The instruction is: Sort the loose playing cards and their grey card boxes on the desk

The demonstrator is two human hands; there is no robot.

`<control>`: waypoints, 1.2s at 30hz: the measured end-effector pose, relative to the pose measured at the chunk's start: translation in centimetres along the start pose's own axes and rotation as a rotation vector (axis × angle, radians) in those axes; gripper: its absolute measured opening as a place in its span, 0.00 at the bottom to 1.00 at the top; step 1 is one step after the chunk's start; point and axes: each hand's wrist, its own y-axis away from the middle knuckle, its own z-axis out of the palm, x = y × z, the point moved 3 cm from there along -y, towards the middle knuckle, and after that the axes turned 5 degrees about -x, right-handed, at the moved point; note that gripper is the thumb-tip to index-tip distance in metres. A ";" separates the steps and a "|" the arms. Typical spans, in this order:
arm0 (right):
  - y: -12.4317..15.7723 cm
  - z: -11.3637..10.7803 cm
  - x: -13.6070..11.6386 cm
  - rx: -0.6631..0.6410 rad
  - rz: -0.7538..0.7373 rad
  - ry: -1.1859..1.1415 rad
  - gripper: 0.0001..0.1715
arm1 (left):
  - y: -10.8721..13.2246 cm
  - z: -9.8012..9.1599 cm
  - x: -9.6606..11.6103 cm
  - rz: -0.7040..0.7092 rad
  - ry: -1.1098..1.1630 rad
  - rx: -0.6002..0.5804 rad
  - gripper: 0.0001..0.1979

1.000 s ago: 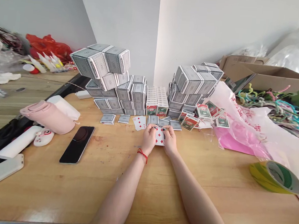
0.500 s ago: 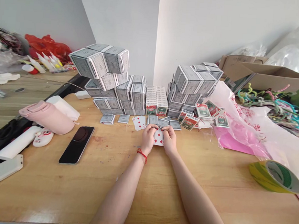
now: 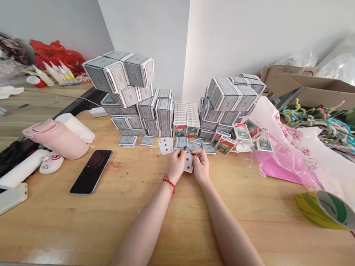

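Observation:
My left hand (image 3: pixel 176 165) and my right hand (image 3: pixel 201 167) meet at the middle of the wooden table (image 3: pixel 159 213). Together they pinch a small stack of playing cards (image 3: pixel 188 161) whose red diamond face shows between them. A red string bracelet circles my left wrist. Just beyond the hands lie face-up diamond cards (image 3: pixel 166 145) and several small face-down card piles (image 3: pixel 128 140). Behind these stand stacks of grey-patterned card boxes (image 3: pixel 128 88), with a second stack of boxes (image 3: pixel 229 100) to the right.
A black phone (image 3: pixel 91 171), a pink bottle (image 3: pixel 56 137) and a white roll (image 3: pixel 20 173) lie at the left. Pink plastic bags (image 3: pixel 286 154), a green tape roll (image 3: pixel 328 208), a cardboard box (image 3: pixel 316 88) and coloured cords (image 3: pixel 328 124) fill the right side.
The diamond card face between my hands has narrowed as the hands closed in on the stack. The arms have hardly moved.

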 end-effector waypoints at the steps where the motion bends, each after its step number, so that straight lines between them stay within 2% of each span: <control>1: 0.0 0.1 -0.1 -0.013 0.015 -0.023 0.07 | 0.0 0.0 0.1 0.017 -0.022 0.014 0.12; 5: 0.0 0.2 0.2 -0.020 0.078 -0.114 0.12 | 0.3 -0.4 0.7 0.137 -0.130 0.024 0.09; 8: -0.4 0.2 0.7 -0.040 0.185 -0.211 0.17 | 0.6 -0.8 1.3 0.244 -0.187 0.001 0.10; 14: -0.4 0.0 0.8 -0.367 0.446 -0.489 0.17 | 0.8 -1.5 2.1 0.315 -0.230 -0.077 0.09; 17: -0.3 -0.3 0.6 -0.438 0.487 -0.531 0.16 | 0.8 -1.7 2.2 0.317 -0.225 -0.108 0.09; 21: -0.3 -0.4 0.5 -0.403 0.440 -0.530 0.16 | 0.7 -1.6 2.2 0.314 -0.205 -0.124 0.08; 29: -0.6 0.2 0.8 -0.224 0.279 -0.368 0.20 | 0.1 -1.7 1.4 0.171 -0.149 -0.104 0.08; 36: -0.6 0.2 0.8 -0.210 0.237 -0.358 0.19 | 0.2 -1.3 0.9 0.193 -0.178 -0.051 0.09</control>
